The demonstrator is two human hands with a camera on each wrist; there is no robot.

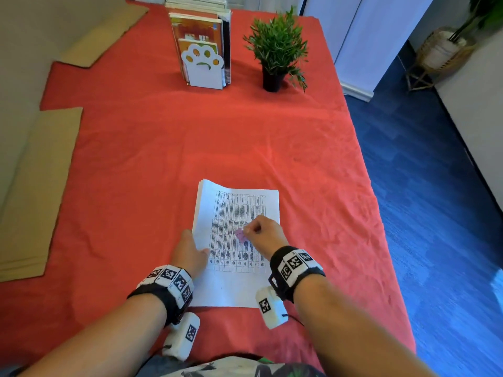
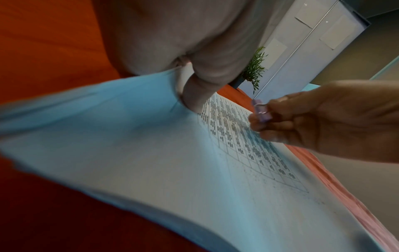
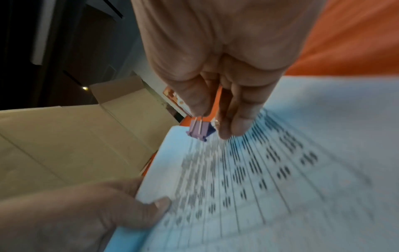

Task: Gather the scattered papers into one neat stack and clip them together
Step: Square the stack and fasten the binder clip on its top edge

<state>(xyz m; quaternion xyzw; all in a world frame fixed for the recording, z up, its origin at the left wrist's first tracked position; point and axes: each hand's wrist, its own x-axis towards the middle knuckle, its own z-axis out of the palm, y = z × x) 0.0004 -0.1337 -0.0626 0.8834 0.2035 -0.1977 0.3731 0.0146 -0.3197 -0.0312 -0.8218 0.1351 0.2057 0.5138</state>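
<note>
A stack of white papers [image 1: 239,210] printed with a table lies on the red cloth in front of me, also seen close up in the left wrist view [image 2: 172,170] and the right wrist view [image 3: 280,170]. My left hand [image 1: 190,251] grips the stack's left edge, thumb on top and fingers underneath. My right hand [image 1: 261,232] hovers over the middle of the top sheet and pinches a small purple binder clip [image 1: 241,235] by its wire handles. The clip [image 3: 199,130] hangs just above the paper; in the left wrist view it [image 2: 260,110] sits at the fingertips.
A white paw-shaped bookend with books [image 1: 202,63] and a potted plant [image 1: 276,50] stand at the table's far end. Flattened cardboard [image 1: 35,191] lies along the left side. The table's right edge [image 1: 381,213] drops to a blue floor.
</note>
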